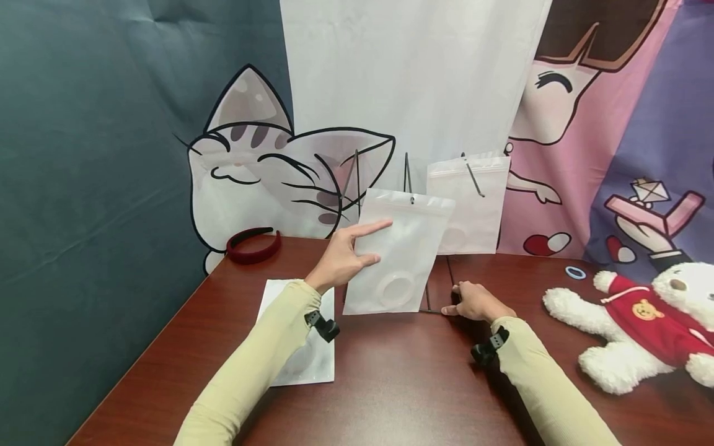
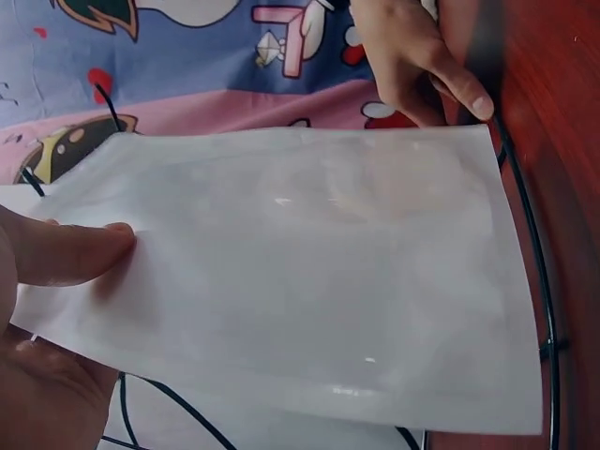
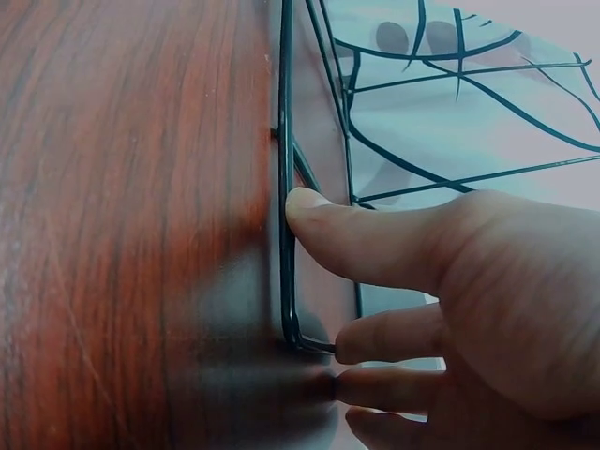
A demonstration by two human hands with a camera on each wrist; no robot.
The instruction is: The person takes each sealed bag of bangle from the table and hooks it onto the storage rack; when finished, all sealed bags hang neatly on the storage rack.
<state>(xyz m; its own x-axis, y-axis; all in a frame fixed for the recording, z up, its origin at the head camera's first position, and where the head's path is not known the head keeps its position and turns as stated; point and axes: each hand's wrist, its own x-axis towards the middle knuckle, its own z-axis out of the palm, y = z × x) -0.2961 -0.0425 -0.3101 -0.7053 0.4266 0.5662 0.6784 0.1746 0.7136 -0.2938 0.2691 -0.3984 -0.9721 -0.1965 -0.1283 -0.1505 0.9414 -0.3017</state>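
A white zip pouch (image 1: 409, 248) hangs tilted from a black wire display rack (image 1: 406, 167), with a round shape showing through its lower part. My left hand (image 1: 346, 254) holds the pouch at its left edge. In the left wrist view a digit (image 2: 84, 251) lies on the pouch's face, while part of the hand passes behind its edge. My right hand (image 1: 474, 301) grips the rack's base at its front right corner. There the thumb (image 3: 328, 225) presses on the base wire (image 3: 287, 169), and the other fingertips are by the corner bend. Behind hangs a second white pouch (image 1: 468, 210).
Another white pouch (image 1: 304, 359) lies flat on the wooden table (image 1: 413, 384), under my left forearm. A dark red headband (image 1: 253, 248) sits at the back left. On the right are a white teddy bear (image 1: 647, 322) in a red top and a blue ring (image 1: 575, 272).
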